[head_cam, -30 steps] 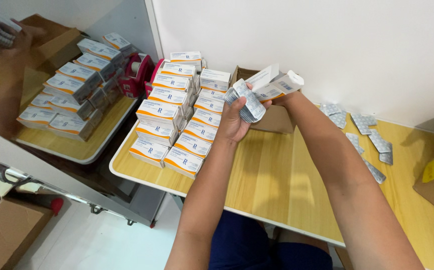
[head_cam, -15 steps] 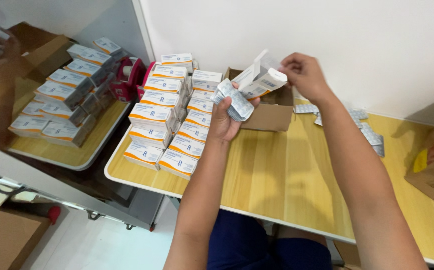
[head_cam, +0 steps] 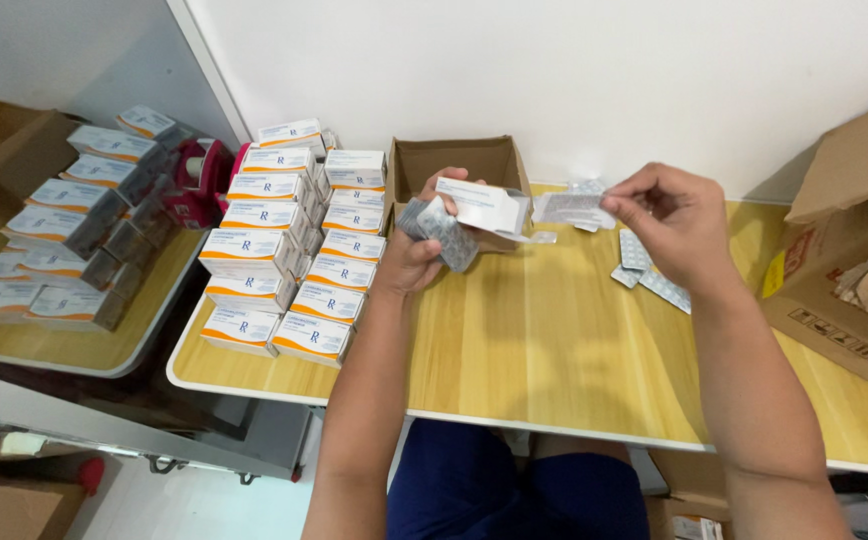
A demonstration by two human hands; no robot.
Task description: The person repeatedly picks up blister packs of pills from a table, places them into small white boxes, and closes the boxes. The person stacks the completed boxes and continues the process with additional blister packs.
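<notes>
My left hand [head_cam: 416,255] is raised over the wooden table [head_cam: 544,350] and grips a small white carton [head_cam: 479,205] together with a fan of silver blister strips [head_cam: 441,228]. The carton lies sideways with its open end toward the right. My right hand [head_cam: 672,222] pinches a folded white paper leaflet [head_cam: 572,209] just beside that open end. Loose blister strips [head_cam: 646,272] lie on the table under my right hand.
Stacks of white-and-orange cartons [head_cam: 289,245] fill the table's left end. An open small cardboard box [head_cam: 454,165] stands against the wall. A large cardboard box [head_cam: 849,270] sits at the right. A pink tape dispenser [head_cam: 199,180] and a mirror reflecting the stacks [head_cam: 64,230] are at the left.
The carton has turned from upright to sideways in my left hand. My right hand came down from the carton's flap and now holds a leaflet. The view has shifted right.
</notes>
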